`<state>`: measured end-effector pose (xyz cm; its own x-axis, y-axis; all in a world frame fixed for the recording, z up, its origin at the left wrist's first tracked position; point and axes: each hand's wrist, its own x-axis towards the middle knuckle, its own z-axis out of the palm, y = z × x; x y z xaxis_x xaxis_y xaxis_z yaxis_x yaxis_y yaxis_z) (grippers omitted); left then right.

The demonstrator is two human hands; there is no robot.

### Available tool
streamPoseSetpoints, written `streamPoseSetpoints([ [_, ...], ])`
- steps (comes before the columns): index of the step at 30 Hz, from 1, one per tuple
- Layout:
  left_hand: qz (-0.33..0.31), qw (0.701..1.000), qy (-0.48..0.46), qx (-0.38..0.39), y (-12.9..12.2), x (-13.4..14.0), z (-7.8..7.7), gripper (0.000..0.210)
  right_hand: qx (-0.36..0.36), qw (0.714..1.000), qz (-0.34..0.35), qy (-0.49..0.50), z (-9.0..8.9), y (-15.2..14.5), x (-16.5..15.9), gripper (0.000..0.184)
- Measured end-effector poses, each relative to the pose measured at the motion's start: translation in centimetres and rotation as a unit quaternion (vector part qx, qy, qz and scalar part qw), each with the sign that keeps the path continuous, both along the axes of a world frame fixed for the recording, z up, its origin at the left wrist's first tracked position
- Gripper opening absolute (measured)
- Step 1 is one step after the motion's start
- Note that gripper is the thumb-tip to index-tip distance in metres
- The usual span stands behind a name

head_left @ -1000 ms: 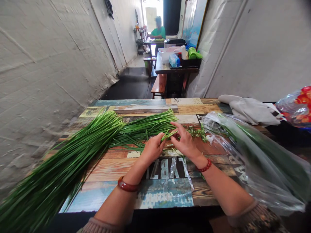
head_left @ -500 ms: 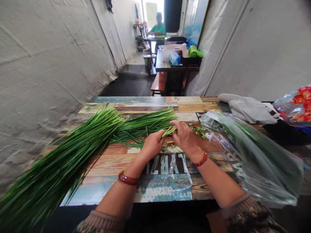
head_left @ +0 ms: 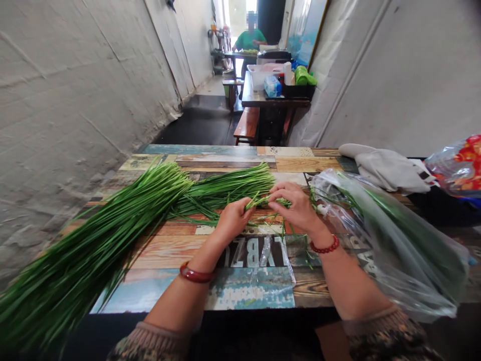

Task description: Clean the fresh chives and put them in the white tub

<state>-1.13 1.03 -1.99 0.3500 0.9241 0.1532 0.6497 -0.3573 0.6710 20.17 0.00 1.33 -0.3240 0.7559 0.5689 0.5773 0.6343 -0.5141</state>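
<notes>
Forearms [head_left: 179,307] slant inward over the patchwork-plank table [head_left: 161,253]. The left hand [head_left: 233,218] curls its thumb and fingers closed around a few garlic chive stalks [head_left: 256,201], held above the table between both hands. The right hand [head_left: 296,206], palm turned inward, bends its fingers at the stalks' ends; whether they pinch cannot be told. A large chive bundle [head_left: 108,235] lies at left, a smaller chive bundle [head_left: 233,184] against it.
</notes>
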Motion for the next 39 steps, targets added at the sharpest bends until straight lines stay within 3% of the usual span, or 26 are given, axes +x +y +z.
streamPoseSetpoints([
  [6,-0.018,1.000,0.008,0.011,0.1,0.0,0.0,0.018,0.012,0.994,-0.048,-0.095,-1.3,-0.3,-1.1,0.011],
  [10,-0.004,1.000,0.003,0.018,0.2,0.1,0.1,0.019,-0.021,0.998,-0.049,0.032,-2.5,0.2,-2.2,0.015],
  [14,0.002,1.000,0.005,0.016,0.2,0.2,0.0,0.019,-0.100,0.975,-0.078,0.183,-3.2,0.7,-3.0,0.020],
  [19,0.006,1.000,0.001,0.021,0.2,0.1,-0.1,0.017,-0.138,0.949,-0.150,0.241,-3.2,1.0,-1.8,0.027],
  [23,0.026,0.997,-0.056,0.044,0.2,0.0,0.4,0.023,-0.141,0.937,-0.125,0.294,-2.3,1.1,0.2,0.037],
  [26,0.052,0.992,-0.096,0.055,0.1,0.0,0.9,0.025,-0.145,0.960,-0.043,0.236,-1.2,0.8,1.0,0.043],
  [28,0.063,0.990,-0.112,0.064,0.1,0.0,1.1,0.026,-0.131,0.980,0.026,0.147,-0.7,0.7,1.1,0.032],
  [30,0.074,0.986,-0.127,0.073,0.0,0.0,1.2,0.027,-0.098,0.991,0.046,0.075,-0.7,0.7,1.0,0.017],
  [36,0.074,0.976,-0.188,0.085,0.1,-0.1,0.9,0.029,-0.049,0.987,-0.140,-0.055,-2.9,1.4,1.1,0.025],
  [39,0.071,0.974,-0.190,0.104,0.1,-0.1,1.0,0.027,-0.039,0.974,-0.181,-0.132,-3.5,1.3,0.9,0.016],
])
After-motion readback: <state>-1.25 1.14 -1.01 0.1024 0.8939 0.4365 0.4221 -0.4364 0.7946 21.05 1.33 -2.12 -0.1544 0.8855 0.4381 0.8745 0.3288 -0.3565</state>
